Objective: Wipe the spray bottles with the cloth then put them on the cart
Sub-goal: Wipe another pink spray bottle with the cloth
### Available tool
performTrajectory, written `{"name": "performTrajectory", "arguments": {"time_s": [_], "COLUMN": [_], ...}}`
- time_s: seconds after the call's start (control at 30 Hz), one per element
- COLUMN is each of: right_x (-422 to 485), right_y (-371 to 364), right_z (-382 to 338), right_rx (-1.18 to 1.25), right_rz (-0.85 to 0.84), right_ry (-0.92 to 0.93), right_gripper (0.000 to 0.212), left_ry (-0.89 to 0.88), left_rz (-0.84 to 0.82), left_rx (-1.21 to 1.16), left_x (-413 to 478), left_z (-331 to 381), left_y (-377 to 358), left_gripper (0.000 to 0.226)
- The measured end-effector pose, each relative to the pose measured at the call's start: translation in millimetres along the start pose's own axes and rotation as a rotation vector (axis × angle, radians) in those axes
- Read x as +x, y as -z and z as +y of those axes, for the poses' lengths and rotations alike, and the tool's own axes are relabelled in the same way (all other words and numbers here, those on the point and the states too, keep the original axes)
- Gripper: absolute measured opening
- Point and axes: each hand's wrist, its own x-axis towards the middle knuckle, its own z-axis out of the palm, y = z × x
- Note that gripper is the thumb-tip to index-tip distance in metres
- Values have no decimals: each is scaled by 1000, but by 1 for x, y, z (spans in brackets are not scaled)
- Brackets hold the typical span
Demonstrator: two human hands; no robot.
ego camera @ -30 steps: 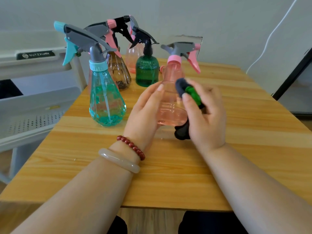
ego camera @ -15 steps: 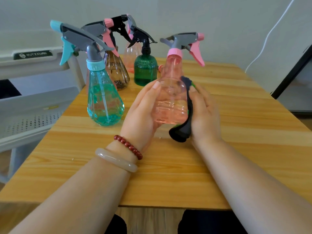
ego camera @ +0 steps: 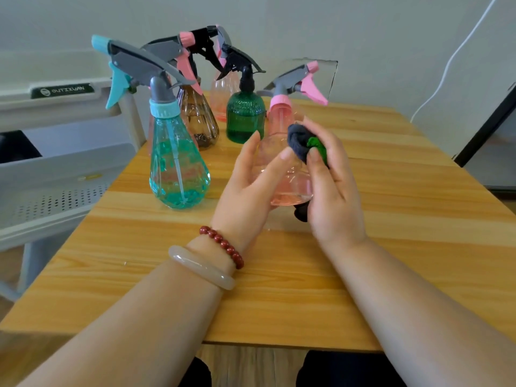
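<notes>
Closest in, the left wrist has a pale bangle (ego camera: 201,268) and a red bead bracelet (ego camera: 223,245). Left hand (ego camera: 245,188) is wrapped around the pink spray bottle (ego camera: 290,182), which sits just above the wooden table (ego camera: 391,219). Right hand (ego camera: 332,191) has its fingers curled on a bunched grey-and-green cloth (ego camera: 300,142), pressing it against the bottle's shoulder. Further back stand a teal bottle (ego camera: 176,169), a brown bottle (ego camera: 199,118), a green bottle (ego camera: 245,118) and another pink one behind. The cart (ego camera: 55,169) on the left has a label (ego camera: 62,90) reading OUTIXUAN.
</notes>
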Motion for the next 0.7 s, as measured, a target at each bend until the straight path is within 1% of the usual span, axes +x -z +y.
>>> {"name": "performTrajectory", "arguments": {"time_s": [0.07, 0.2, 0.27, 0.3, 0.33, 0.4, 0.43, 0.47, 0.5, 0.53, 0.6, 0.63, 0.7], "right_x": [-1, -4, -4, -3, -2, 4, 6, 6, 4, 0, -7, -7, -4], "right_y": [0, 3, 3, 2, 1, 0, 1, 3, 6, 7, 4, 2, -2], "right_z": [-3, -7, -6, -4, -2, 0, 2, 1, 0, -1, -4, -5, -5], "right_rx": [-6, -169, -238, -241, -201, 20, 111, 144, 115, 44, -120, -162, -172], "right_rz": [-21, -66, -88, -67, -20, 105, 140, 133, 91, 24, -116, -169, -190], "right_ry": [69, 391, 447, 416, 329, 26, -84, -124, -90, -4, 226, 297, 317], "right_gripper": [32, 31, 31, 30, 29, 27, 27, 28, 30, 31, 31, 31, 31], "left_ry": [21, 40, 38, 20, 7, -3, -5, -5, -4, -6, -32, -51, -59], "left_rz": [29, 30, 44, 25, -7, -34, -33, -23, -8, -1, 10, 27, 33], "left_rx": [-91, -228, -245, -223, -188, -140, -132, -126, -130, -137, -126, -102, -107], "left_x": [3, 7, 6, 5, 3, 1, 0, -1, 0, 0, 1, 2, 2], "left_z": [0, 2, 2, 0, 1, 0, -1, -1, 0, 1, 2, 4, 4], "left_y": [1, 5, 7, 7, 6, 4, 2, 1, 1, 1, 4, 6, 8], "left_gripper": [61, 60, 57, 54, 50, 44, 42, 39, 38, 39, 47, 48, 49]}}
